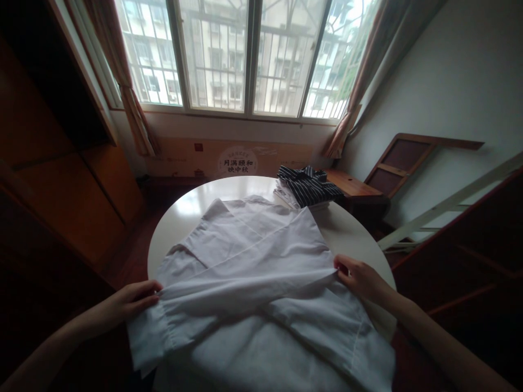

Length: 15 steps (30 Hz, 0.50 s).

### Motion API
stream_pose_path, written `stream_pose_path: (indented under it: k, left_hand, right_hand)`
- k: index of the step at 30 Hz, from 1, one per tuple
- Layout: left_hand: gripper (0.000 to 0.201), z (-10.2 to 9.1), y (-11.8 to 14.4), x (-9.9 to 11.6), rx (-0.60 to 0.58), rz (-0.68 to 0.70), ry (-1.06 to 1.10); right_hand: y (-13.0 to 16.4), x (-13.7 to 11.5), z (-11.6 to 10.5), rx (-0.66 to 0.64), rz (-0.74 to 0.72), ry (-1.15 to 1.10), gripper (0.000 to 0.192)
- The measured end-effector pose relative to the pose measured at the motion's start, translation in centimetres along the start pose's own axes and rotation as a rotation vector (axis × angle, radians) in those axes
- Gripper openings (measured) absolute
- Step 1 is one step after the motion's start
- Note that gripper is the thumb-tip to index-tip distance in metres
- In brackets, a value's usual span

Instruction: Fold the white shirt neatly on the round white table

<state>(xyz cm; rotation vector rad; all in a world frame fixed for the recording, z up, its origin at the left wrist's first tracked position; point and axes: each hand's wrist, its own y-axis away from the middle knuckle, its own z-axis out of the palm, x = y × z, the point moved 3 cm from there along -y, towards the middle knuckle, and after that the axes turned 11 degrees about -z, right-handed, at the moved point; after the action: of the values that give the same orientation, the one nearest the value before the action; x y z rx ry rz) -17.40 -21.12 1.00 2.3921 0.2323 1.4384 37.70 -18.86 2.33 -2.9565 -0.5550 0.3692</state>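
Observation:
A white shirt (253,261) lies spread over a round white table (175,223), with its sleeves folded across its back. My left hand (133,302) pinches the cloth at the shirt's left edge. On the opposite side, my right hand (359,277) grips the shirt's right edge. A fold of cloth runs taut between the two hands. The shirt's lower part hangs over the near edge of the table.
A stack of folded clothes, a dark striped shirt (308,185) on top, sits at the table's far right. Behind are a barred window (245,54), curtains, a wooden cabinet (61,163) at left and a wooden desk (351,188) at right.

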Motion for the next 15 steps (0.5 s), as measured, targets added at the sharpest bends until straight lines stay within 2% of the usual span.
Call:
stream_pose_path:
  k: [3, 5, 8, 11, 13, 15]
  left_hand:
    - [0.032, 0.3, -0.2, -0.4, -0.068, -0.015, -0.138]
    - [0.035, 0.5, -0.1, -0.6, -0.044, -0.008, -0.186]
    - [0.040, 0.7, 0.4, -0.9, 0.037, -0.005, -0.214]
    - [0.047, 1.0, 1.1, -1.5, 0.133, -0.019, -0.207]
    - [0.050, 1.1, 1.3, -2.2, 0.214, -0.002, -0.176]
    - [0.053, 1.1, 1.3, -3.0, 0.320, 0.019, -0.131]
  right_hand:
    - [-0.9, -0.3, -1.0, -0.108, 0.002, 0.006, 0.009]
    - [-2.0, -0.4, -1.9, -0.101, 0.015, 0.025, 0.013]
    - [-4.8, -0.3, -2.9, 0.065, 0.019, 0.038, 0.019]
    - [-8.2, -0.2, -2.5, 0.174, -0.101, 0.019, 0.025]
    - [-10.6, 0.0, -1.6, 0.171, -0.193, 0.045, 0.031]
    - [-12.7, 0.1, -0.5, 0.092, -0.261, 0.097, 0.037]
